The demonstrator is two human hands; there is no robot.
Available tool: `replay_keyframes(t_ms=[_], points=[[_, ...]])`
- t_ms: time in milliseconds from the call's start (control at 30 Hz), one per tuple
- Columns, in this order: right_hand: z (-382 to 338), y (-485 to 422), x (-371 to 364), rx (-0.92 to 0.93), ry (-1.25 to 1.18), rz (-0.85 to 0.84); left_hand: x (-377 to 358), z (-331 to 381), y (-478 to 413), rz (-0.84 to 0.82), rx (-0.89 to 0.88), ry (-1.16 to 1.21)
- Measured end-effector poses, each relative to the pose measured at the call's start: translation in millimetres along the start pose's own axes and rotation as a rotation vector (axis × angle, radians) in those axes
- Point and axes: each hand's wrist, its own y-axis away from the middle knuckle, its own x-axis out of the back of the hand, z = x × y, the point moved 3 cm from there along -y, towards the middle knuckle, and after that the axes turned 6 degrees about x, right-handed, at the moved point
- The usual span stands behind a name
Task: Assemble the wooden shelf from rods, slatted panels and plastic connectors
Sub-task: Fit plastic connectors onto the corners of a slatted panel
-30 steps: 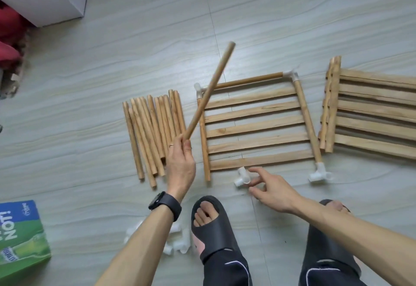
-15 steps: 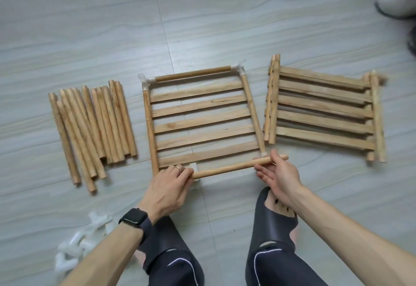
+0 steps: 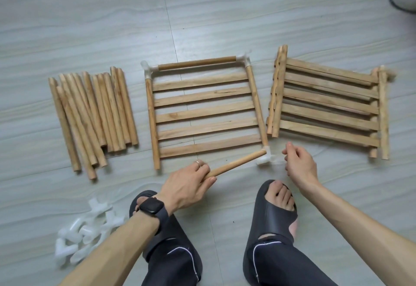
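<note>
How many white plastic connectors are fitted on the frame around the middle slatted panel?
3 white plastic connectors: far left corner, far right corner, near right corner. The near left rod end is bare; the left hand may hide one.

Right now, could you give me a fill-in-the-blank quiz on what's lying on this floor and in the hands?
1. The left hand grips one wooden ____.
2. Its far end meets a plastic connector at the slatted panel's near-____ corner.
3. The loose rods lie to the ____ of that panel.
4. The heaped spare connectors are coloured ____.
Missing words: rod; right; left; white.
</note>
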Motion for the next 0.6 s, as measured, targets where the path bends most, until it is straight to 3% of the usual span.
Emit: replay_keyframes(t_ms=[167,300,600], points=[[3,-3,-8,0.054,0.042,-0.113,-4,-2,-3,0.025,0.015,-0.044],[-6,1,-26,0.140,0.148,-0.258,-8,-10,-12,0.017,0.027,-0.241],[-20,-5,-31,0.198,0.279,-0.280,-13,-22,-10,-0.037,0.107,-0.288]])
